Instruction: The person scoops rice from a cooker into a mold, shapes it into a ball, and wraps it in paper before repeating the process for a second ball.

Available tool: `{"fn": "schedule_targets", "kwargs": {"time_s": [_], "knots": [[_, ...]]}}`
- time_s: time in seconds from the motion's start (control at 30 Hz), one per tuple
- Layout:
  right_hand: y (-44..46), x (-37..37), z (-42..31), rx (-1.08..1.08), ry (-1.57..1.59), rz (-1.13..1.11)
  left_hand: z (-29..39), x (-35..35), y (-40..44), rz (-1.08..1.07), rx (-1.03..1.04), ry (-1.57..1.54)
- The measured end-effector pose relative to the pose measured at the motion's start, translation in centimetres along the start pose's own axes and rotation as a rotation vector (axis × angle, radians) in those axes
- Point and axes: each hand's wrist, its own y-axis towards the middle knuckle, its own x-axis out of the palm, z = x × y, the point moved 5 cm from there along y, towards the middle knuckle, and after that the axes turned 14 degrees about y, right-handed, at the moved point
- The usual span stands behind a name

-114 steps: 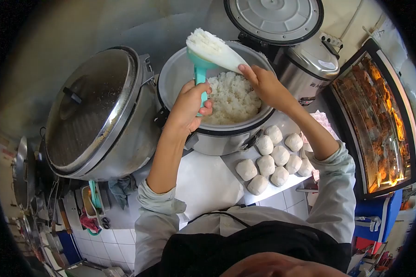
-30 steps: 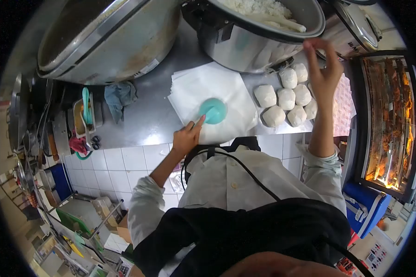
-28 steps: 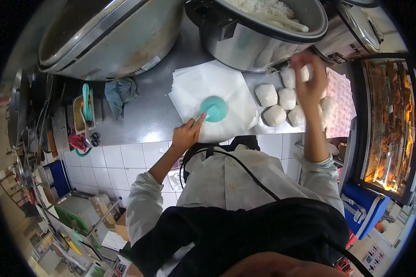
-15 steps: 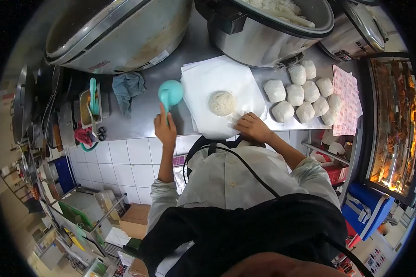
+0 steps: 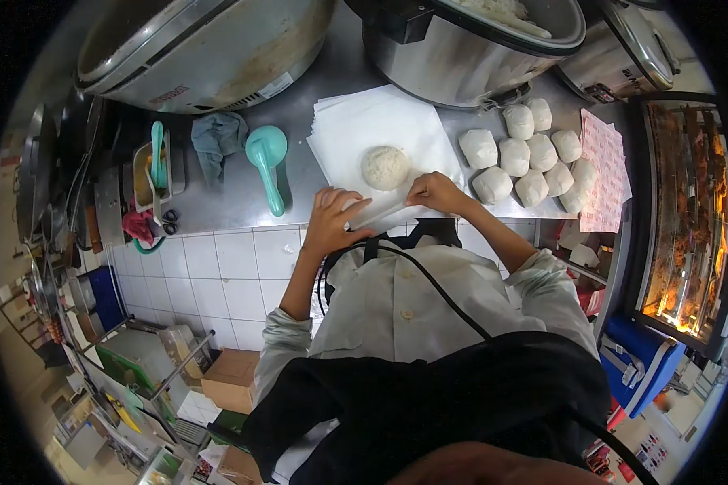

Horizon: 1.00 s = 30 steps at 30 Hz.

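Note:
A rounded mound of white rice (image 5: 386, 167) rests on a stack of white paper sheets (image 5: 356, 121) on the steel counter. My right hand (image 5: 437, 194) pinches the near edge of the paper, just to the right of the mound. At the paper's near left edge is my left hand (image 5: 332, 220), its fingers spread and touching the sheet. The turquoise ladle-like scoop (image 5: 266, 162) lies face down on the counter, left of the stack. Several white paper-wrapped bundles (image 5: 514, 158) sit together at the right.
An open rice cooker (image 5: 461, 61) with rice stands behind the paper, beside a large metal pot (image 5: 218, 61). Left are a blue-grey cloth (image 5: 218, 145) and a tray (image 5: 144, 182) with utensils. Pink printed paper (image 5: 600, 174) and a lit glass display (image 5: 679, 218) are right.
The scoop has been lifted off the paper, uncovering moulded rice, and laid down at the left. My left hand has let it go and moved to the paper, where my right hand has folded up the edge.

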Motion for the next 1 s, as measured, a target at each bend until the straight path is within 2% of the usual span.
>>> {"fn": "schedule_targets", "kwargs": {"time_s": [0.1,0.27,0.43,0.57,0.63,0.67,0.7,0.77,0.8,0.83,0.9,1.0], "knots": [[0.4,-0.3,0.6,0.060,0.056,-0.044,0.3,1.2,-0.5,-0.009,0.007,-0.054],[0.7,-0.4,0.7,0.125,0.210,-0.016,-0.9,1.8,-1.2,0.033,-0.193,-0.228],[0.9,-0.3,1.8,0.322,0.230,-0.017,-1.1,2.4,-1.0,0.003,-0.239,-0.270],[0.7,-0.4,1.7,0.336,0.303,-0.008,-2.0,3.7,-1.0,-0.059,-0.238,-0.299],[0.5,-1.3,-0.1,0.085,0.469,0.122,-2.3,3.2,-0.8,-0.027,-0.248,-0.362],[0.1,-2.5,-1.3,0.034,0.066,0.056,-2.4,2.9,-0.7,0.009,-0.263,-0.427],[-0.4,-3.0,-1.7,0.036,0.066,0.059,-2.4,2.2,-0.7,0.007,-0.261,-0.430],[-2.1,-4.0,-2.9,-0.111,-0.529,0.155,-2.4,0.3,-1.0,0.017,-0.187,-0.328],[-3.0,-4.1,-1.2,-0.116,-0.438,0.133,-2.5,-0.1,-1.4,0.012,-0.103,-0.306],[-3.6,-3.9,-0.8,-0.116,-0.442,0.133,-2.7,-0.7,-1.9,0.015,-0.102,-0.308],[-5.1,-2.5,-0.9,-0.178,-0.259,0.096,-2.5,-1.5,-3.0,-0.040,-0.097,-0.345],[-5.8,-1.0,-1.7,-0.234,-0.069,0.175,-3.6,-0.6,-3.9,0.063,-0.170,-0.391]]}}
